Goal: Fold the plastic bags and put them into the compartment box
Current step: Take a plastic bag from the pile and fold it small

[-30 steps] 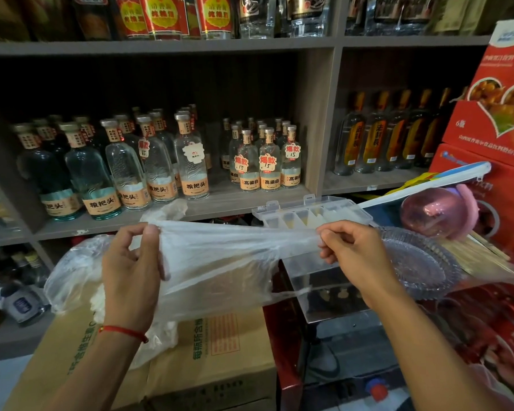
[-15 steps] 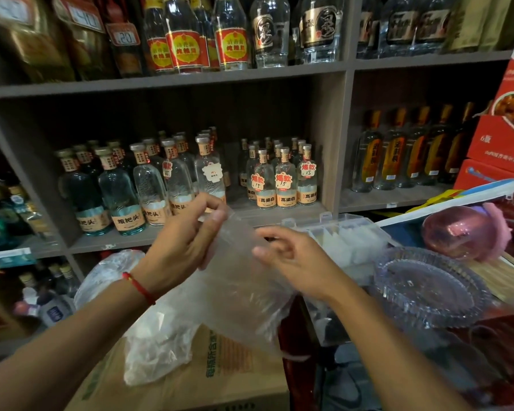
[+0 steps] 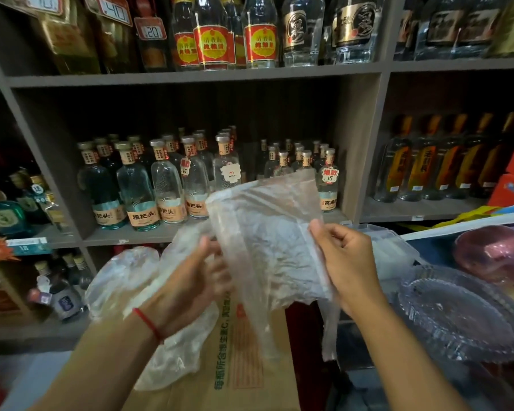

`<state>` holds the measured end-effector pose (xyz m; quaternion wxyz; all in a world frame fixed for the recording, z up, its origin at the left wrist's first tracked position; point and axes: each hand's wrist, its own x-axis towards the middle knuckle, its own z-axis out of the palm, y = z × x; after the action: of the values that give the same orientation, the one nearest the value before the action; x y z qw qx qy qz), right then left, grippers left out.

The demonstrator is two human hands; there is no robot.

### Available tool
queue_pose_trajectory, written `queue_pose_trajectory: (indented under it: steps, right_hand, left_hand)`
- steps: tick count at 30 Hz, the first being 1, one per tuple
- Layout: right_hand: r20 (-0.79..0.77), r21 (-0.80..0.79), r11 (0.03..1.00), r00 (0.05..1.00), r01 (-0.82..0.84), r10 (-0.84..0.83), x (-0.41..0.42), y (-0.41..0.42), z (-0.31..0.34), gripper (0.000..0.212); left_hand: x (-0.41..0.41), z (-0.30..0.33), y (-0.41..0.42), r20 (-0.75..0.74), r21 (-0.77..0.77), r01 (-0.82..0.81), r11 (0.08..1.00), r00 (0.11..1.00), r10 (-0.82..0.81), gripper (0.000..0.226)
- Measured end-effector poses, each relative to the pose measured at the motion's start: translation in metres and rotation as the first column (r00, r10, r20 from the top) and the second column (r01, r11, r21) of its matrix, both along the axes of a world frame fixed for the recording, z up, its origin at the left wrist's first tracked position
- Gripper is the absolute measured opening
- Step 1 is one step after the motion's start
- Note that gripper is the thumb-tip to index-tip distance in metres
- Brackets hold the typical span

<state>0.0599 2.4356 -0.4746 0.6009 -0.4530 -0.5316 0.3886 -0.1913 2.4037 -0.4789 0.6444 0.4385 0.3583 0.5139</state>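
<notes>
Holding a folded clear plastic bag (image 3: 267, 244) up before the shelves, the right hand (image 3: 349, 262) pinches its right edge with thumb in front. The left hand (image 3: 196, 280) sits against the bag's left side, blurred, so its grip cannot be told; the hands are apart. More loose plastic bags (image 3: 149, 292) lie on the cardboard carton (image 3: 244, 366). The clear compartment box (image 3: 389, 247) stands open at right, pale contents inside its cells, beside a glass dish (image 3: 457, 312).
</notes>
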Motion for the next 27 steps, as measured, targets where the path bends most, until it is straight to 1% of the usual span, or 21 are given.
queue_pose_trajectory:
  steps: [1,2,4,6,9,12,14,16,17,19,21,24,25,27]
  right_hand:
    - [-0.027,-0.032,0.999,0.999,0.043,-0.043,0.001,0.002,-0.002,0.029]
    - [-0.046,-0.060,0.995,0.995,0.082,-0.085,0.003,0.003,-0.003,0.029]
    - [-0.052,-0.088,0.986,0.988,0.138,-0.143,0.007,0.004,-0.005,0.031]
    - [-0.004,-0.097,0.979,0.984,0.177,-0.179,0.010,0.004,-0.009,0.035]
    - [0.039,-0.075,0.970,0.973,0.232,-0.229,0.013,0.003,-0.013,0.035]
    - [0.058,-0.056,0.968,0.969,0.243,-0.240,0.012,0.003,-0.018,0.035]
    - [0.075,-0.072,0.978,0.979,0.195,-0.190,0.012,0.001,-0.018,0.038]
    - [0.107,-0.109,0.987,0.989,0.117,-0.105,0.016,-0.004,-0.014,0.038]
    - [0.130,-0.125,0.991,0.991,0.055,-0.038,0.019,-0.007,-0.012,0.039]
    - [0.168,-0.158,0.985,0.981,-0.071,0.097,0.027,-0.013,-0.011,0.047]
    - [0.214,-0.133,0.979,0.959,-0.157,0.183,0.032,-0.020,-0.013,0.051]
    - [0.221,-0.001,0.986,0.961,-0.168,0.164,0.031,-0.029,-0.010,0.044]
    - [0.206,0.018,0.987,0.966,-0.163,0.155,0.031,-0.032,-0.008,0.039]
    - [0.188,0.002,0.982,0.965,-0.189,0.185,0.031,-0.037,-0.006,0.032]
  left_hand:
    - [0.009,-0.009,-0.006,-0.058,0.016,0.042,0.999,0.997,-0.041,0.085]
    - [0.017,-0.016,-0.011,-0.132,0.040,0.055,0.998,0.990,-0.049,0.080]
    - [0.024,-0.023,-0.014,-0.225,0.081,-0.003,0.997,0.974,0.022,0.061]
    - [0.025,-0.022,-0.014,-0.266,0.107,-0.093,0.990,0.957,0.119,0.051]
    - [0.022,-0.022,-0.013,-0.316,0.192,-0.138,0.972,0.929,0.194,0.050]
    - [0.019,-0.024,-0.013,-0.319,0.239,-0.166,0.957,0.917,0.239,0.053]
    - [0.018,-0.026,-0.013,-0.305,0.256,-0.174,0.951,0.919,0.250,0.052]
    - [0.015,-0.027,-0.013,-0.289,0.276,-0.184,0.943,0.920,0.264,0.053]
    - [0.013,-0.026,-0.014,-0.281,0.281,-0.199,0.939,0.918,0.279,0.055]
    - [0.008,-0.025,-0.014,-0.284,0.295,-0.229,0.928,0.906,0.314,0.059]
    - [0.004,-0.022,-0.017,-0.290,0.333,-0.235,0.913,0.896,0.336,0.057]
    - [0.001,-0.019,-0.020,-0.294,0.402,-0.241,0.883,0.880,0.374,0.045]
    - [0.000,-0.019,-0.021,-0.290,0.418,-0.248,0.874,0.876,0.387,0.040]
    - [0.000,-0.019,-0.023,-0.286,0.436,-0.261,0.861,0.867,0.408,0.033]
